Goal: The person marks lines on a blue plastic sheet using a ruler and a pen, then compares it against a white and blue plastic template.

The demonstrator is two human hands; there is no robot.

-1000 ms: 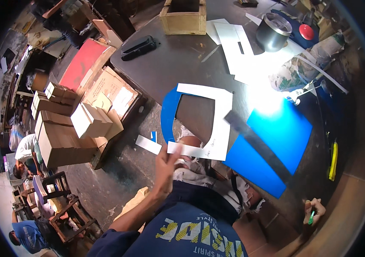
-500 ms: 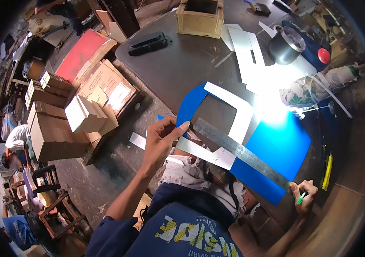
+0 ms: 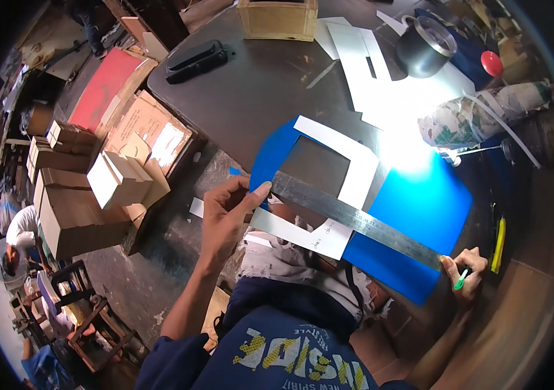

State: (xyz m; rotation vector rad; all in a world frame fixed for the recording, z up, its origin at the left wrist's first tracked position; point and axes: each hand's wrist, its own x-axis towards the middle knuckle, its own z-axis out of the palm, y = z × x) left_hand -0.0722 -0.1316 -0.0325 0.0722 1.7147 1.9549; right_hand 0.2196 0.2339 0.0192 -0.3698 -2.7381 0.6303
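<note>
A steel ruler slants across a white card template with a large cut-out and over a blue sheet under it. My left hand is closed, its thumb and fingers pinching the blue sheet's curved left edge beside the ruler's end. At the ruler's right end, the thumb of my right hand presses on the metal, fingers curled. A green-tipped pen sticks out of that same hand. Part of the template lies over my lap.
A black case, a wooden box, white card pieces and a dark mug stand farther back on the table. A bright lamp glares at right, near a wrapped roll and a yellow cutter. Cardboard boxes are stacked left; a person bends beyond.
The view has shifted slightly, so the table things appear farther left and higher. Both hands keep their hold, and the ruler lies at a slightly flatter slant over the template and sheet.
</note>
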